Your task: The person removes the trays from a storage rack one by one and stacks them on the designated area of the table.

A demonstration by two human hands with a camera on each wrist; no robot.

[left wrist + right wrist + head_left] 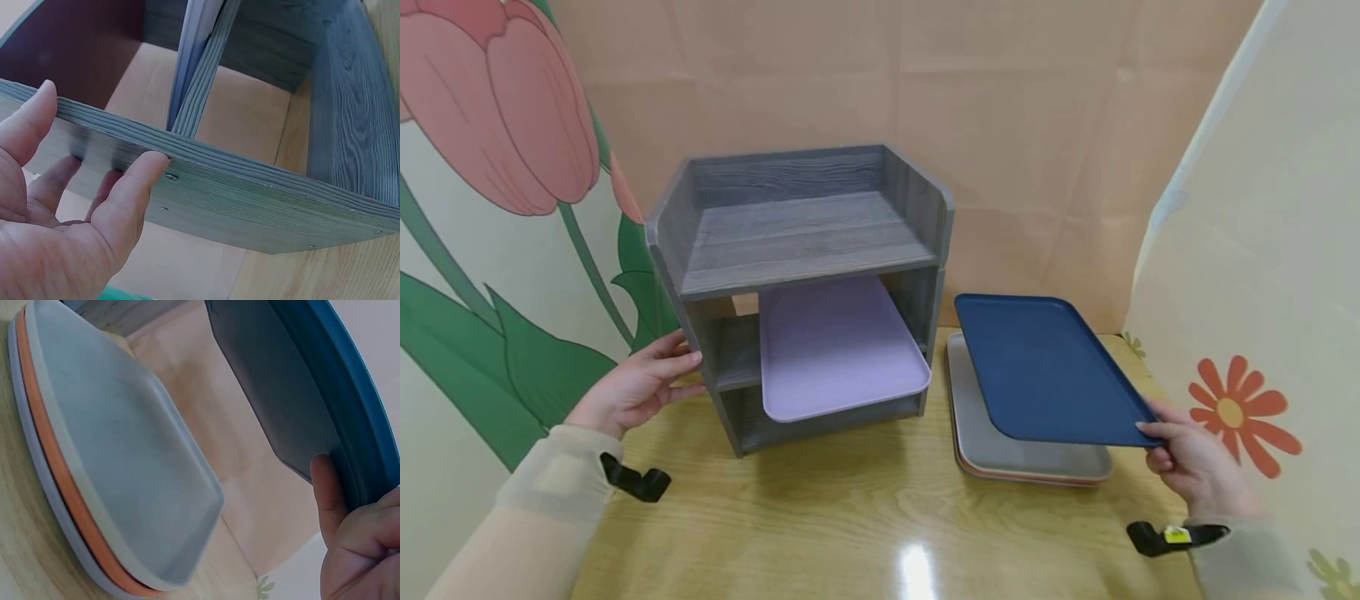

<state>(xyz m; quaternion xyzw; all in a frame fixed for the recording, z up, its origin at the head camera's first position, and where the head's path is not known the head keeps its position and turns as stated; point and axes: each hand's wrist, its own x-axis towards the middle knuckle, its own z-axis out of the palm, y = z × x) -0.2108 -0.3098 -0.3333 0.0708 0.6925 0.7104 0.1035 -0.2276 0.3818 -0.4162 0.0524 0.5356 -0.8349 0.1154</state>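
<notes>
My right hand (1198,467) grips a dark blue tray (1052,375) by its near right corner, thumb on top and fingers beneath. The tray is raised and tilted above a stack of trays. On top of that stack lies a grey tray (125,437), with an orange tray (75,500) and a pale lilac one under it. My left hand (640,383) rests its fingertips on the left side panel of a grey wooden shelf (805,242); its fingers are spread and fairly straight. A light purple tray (842,350) lies on the middle shelf, its front sticking out.
The shelf unit stands on a wood-grain table (850,517), left of the stack. A plain peach backdrop (1000,125) hangs behind. Flower-printed sheets (1262,292) border the left and right sides.
</notes>
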